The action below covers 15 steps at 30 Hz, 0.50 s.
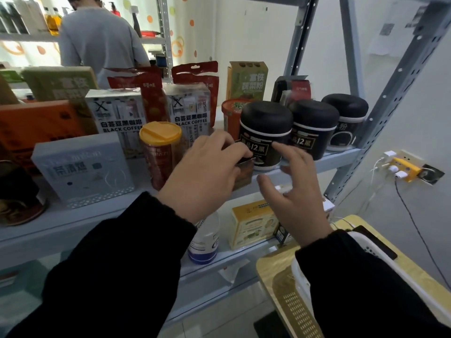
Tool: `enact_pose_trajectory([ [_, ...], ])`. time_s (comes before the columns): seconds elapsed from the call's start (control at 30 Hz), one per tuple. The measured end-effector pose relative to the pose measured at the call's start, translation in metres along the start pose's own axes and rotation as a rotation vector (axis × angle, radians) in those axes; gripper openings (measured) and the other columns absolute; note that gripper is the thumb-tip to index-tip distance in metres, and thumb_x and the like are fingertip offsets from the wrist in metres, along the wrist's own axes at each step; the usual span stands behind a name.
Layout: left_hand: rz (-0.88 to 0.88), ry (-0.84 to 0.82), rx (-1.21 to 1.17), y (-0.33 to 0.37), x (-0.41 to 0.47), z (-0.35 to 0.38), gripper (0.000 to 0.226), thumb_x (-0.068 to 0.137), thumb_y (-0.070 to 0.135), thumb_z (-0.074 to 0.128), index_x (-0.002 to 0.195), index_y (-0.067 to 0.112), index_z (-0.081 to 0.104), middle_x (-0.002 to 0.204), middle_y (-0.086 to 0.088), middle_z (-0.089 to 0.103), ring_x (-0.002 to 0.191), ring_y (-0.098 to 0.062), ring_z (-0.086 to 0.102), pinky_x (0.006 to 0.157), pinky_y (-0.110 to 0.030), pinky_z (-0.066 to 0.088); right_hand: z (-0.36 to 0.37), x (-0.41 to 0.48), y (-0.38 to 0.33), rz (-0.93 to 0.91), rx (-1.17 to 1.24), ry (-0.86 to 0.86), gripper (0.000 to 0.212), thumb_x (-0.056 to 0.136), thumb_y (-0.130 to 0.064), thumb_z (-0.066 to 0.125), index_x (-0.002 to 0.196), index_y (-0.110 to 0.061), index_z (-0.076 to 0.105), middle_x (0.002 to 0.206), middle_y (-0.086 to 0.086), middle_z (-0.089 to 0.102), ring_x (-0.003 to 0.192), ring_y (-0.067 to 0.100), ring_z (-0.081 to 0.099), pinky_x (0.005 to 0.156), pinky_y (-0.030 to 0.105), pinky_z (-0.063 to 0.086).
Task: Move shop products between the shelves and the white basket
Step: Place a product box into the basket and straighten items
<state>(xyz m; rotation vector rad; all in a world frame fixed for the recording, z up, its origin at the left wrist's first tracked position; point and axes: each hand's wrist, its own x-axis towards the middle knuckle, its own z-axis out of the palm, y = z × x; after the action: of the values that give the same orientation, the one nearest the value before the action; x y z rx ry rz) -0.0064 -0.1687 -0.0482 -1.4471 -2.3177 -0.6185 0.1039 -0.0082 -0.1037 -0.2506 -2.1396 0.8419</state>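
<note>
Shop interior w/ grey metal shelf (341,156) against a white wall; a second person in a grey top stands in the bkgd. Left hand (205,176) pinches a small dark-brown box (244,172) at the shelf's front edge, fingers curled round its top, just left of a black jar (266,132). Right hand (292,193) hovers beside the box, fingers spread, holding nothing; index tip close to the jar label. Red can w/ yellow lid (161,152) stands left of the hands. White basket (366,254) sits lower right on a wooden surface, partly hidden by the right sleeve.
</note>
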Motion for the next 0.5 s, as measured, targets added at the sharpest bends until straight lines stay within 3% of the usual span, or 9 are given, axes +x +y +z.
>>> enact_pose_trajectory([
  [0.03,-0.005,0.014,-0.108,0.002,-0.007,-0.003,0.035,0.098,0.023,0.061,0.131,0.031,0.06,0.122,0.007,0.05,0.115,-0.014,0.047,0.1,-0.029,0.04,0.001,-0.01,-0.005,0.063,0.098,-0.079,0.062,0.088,-0.043,0.064,0.146,-0.026,0.048,0.139,-0.007,0.048,0.133,0.003,0.046,0.109,0.029,0.046],
  [0.13,-0.089,0.034,-0.449,0.009,-0.028,-0.007,0.022,0.093,0.027,0.066,0.114,0.034,0.066,0.11,0.022,0.063,0.106,0.006,0.056,0.089,-0.009,0.041,0.004,-0.033,-0.013,0.302,0.39,-0.25,0.064,0.082,-0.048,0.068,0.141,-0.028,0.056,0.129,-0.003,0.066,0.123,0.014,0.062,0.105,0.049,0.052],
  [0.27,-0.328,0.049,-1.004,0.002,-0.059,0.019,0.015,0.092,0.028,0.075,0.104,0.029,0.067,0.11,0.013,0.074,0.102,-0.004,0.07,0.085,-0.023,0.056,0.01,-0.056,-0.019,0.6,0.722,-0.218,0.048,0.073,-0.032,0.078,0.119,-0.019,0.07,0.11,0.01,0.075,0.105,0.03,0.072,0.095,0.053,0.057],
  [0.33,-0.416,0.022,-1.218,-0.007,-0.082,0.036,0.031,0.086,0.038,0.075,0.114,0.028,0.067,0.122,0.004,0.072,0.113,-0.017,0.069,0.092,-0.037,0.058,0.013,-0.067,-0.023,0.748,0.897,-0.183,0.041,0.078,-0.022,0.072,0.117,-0.01,0.068,0.11,0.017,0.075,0.102,0.034,0.072,0.092,0.052,0.058],
  [0.4,-0.483,-0.052,-1.345,-0.016,-0.105,0.048,0.055,0.079,0.044,0.074,0.13,0.027,0.062,0.133,0.001,0.066,0.117,-0.027,0.068,0.092,-0.046,0.059,0.017,-0.077,-0.024,0.83,0.919,-0.145,0.046,0.08,-0.023,0.069,0.122,-0.004,0.064,0.117,0.023,0.073,0.109,0.041,0.07,0.095,0.057,0.057],
  [0.5,-0.57,-0.149,-1.45,-0.021,-0.132,0.056,0.065,0.075,0.04,0.075,0.136,0.025,0.057,0.131,-0.004,0.067,0.109,-0.031,0.071,0.075,-0.04,0.063,0.025,-0.092,-0.026,0.85,0.822,-0.137,0.053,0.078,-0.023,0.073,0.126,-0.005,0.06,0.123,0.026,0.068,0.109,0.042,0.07,0.094,0.059,0.057],
])
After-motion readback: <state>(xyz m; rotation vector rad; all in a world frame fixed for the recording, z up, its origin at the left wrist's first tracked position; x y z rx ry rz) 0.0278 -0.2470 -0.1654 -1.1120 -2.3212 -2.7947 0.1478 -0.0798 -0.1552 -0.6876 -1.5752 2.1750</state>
